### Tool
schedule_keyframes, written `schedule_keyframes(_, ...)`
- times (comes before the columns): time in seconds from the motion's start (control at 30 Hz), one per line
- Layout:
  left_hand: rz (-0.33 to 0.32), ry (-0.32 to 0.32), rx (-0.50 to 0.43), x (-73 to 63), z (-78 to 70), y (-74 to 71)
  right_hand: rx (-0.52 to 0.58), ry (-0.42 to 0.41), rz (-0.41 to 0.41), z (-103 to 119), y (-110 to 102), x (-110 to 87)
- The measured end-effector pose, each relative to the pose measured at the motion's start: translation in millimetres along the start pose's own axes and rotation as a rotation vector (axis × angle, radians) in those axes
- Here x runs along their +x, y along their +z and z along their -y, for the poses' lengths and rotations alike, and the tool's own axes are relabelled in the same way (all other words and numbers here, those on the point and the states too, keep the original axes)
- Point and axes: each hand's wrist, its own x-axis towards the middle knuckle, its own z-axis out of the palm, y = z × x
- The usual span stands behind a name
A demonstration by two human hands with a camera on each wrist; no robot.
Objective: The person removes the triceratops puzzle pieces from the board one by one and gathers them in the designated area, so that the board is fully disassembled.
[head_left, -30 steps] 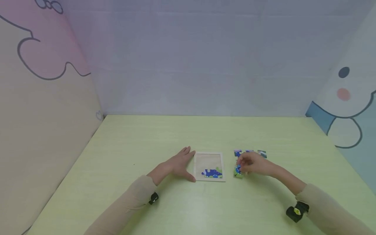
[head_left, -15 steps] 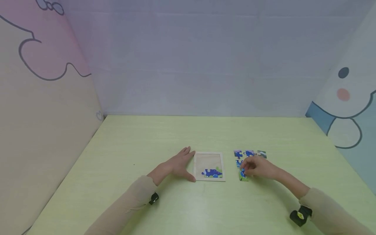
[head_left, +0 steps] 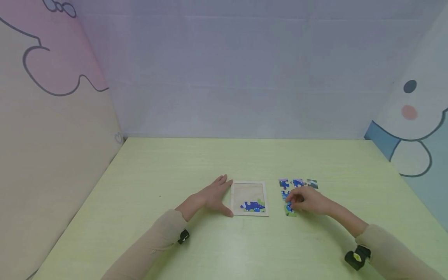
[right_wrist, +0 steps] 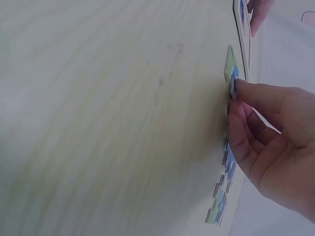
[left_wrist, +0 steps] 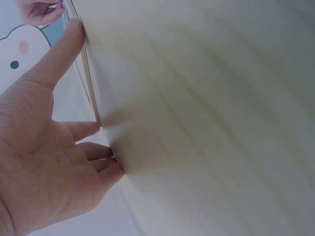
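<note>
My left hand (head_left: 214, 197) lies with fingers spread along the left edge of a shallow wooden puzzle frame (head_left: 249, 182). In the left wrist view, its thumb (left_wrist: 64, 51) and fingertips touch the frame's side and the table. Some blue and green puzzle pieces (head_left: 253, 206) sit joined at the frame's bottom right. To the right of the frame, my right hand (head_left: 309, 200) pinches a green and blue jigsaw piece (head_left: 289, 210) between thumb and fingers. The right wrist view shows that piece (right_wrist: 230, 64) tilted at the table surface; the fingers hide part of it.
Loose puzzle pieces lie just beyond my right hand, among them a blue one (head_left: 284, 183), another (head_left: 297, 182) and a greyish one (head_left: 312, 183). The pale wooden table (head_left: 196, 159) reaches back to a plain curtain (head_left: 224, 77).
My right hand has shifted a little to the right with the green and blue jigsaw piece, uncovering pieces behind it. Over the last half second it has stayed almost still. The left hand has not moved.
</note>
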Motion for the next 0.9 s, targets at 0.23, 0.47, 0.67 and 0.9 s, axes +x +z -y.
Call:
schedule_keyframes(0.23, 0.0, 0.001, 0.001, 0.8, 0.3, -0.1, -0.007, 0.014, -0.012, 2.6, 0.6, 0.0)
schedule_keyframes(0.47, -0.001, 0.005, -0.001, 0.7, 0.2, -0.1, -0.014, 0.001, -0.011, 4.2, -1.3, -0.8)
schedule_keyframes(0.67, 0.0, 0.006, 0.001, 0.0, -0.2, -0.2, -0.022, -0.013, -0.027, 8.9, -1.8, 5.3)
schedule_keyframes(0.9, -0.002, 0.008, 0.013, 0.4, -0.1, 0.0, -0.006, -0.063, -0.045, 25.5, 11.9, 25.9)
